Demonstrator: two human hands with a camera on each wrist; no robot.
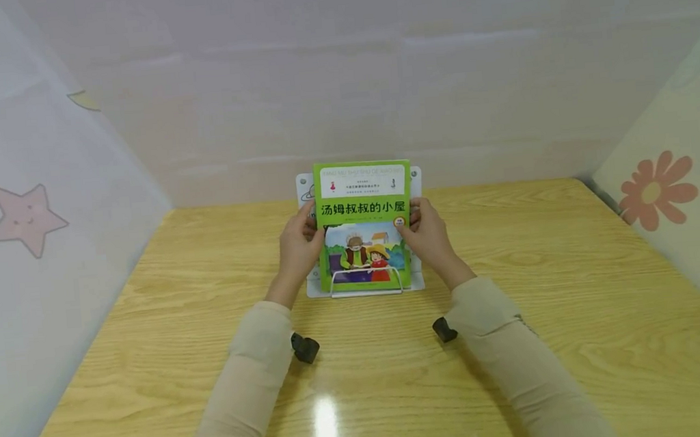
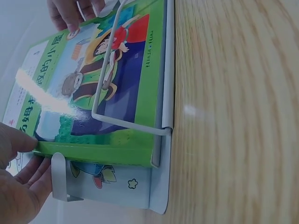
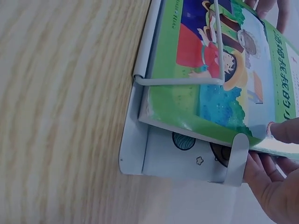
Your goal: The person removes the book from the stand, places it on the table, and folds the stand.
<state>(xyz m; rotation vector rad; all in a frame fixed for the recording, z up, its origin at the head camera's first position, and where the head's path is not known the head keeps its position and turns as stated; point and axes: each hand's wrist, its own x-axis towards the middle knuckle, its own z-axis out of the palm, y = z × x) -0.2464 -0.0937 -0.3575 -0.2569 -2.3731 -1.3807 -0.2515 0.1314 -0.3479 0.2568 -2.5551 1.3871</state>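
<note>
A green picture book (image 1: 367, 241) stands tilted back on a white book stand (image 1: 422, 278), its cover facing me. My left hand (image 1: 301, 241) holds the book's left edge, thumb on the cover and fingers behind. On the opposite edge, my right hand (image 1: 430, 234) grips it the same way, thumb near the round badge. A white wire holder (image 2: 99, 88) crosses the lower part of the cover. Beside the book, a metal side clip (image 2: 59, 176) shows near the left fingers, and another clip (image 3: 237, 158) near the right ones. The back of the book is hidden.
The stand rests on a wood-grain table (image 1: 361, 355), towards its far side. Pale cloth walls surround the table, with a pink star (image 1: 27, 220) on the left and an orange flower (image 1: 658, 191) on the right. Black wrist devices (image 1: 305, 347) sit by both cuffs.
</note>
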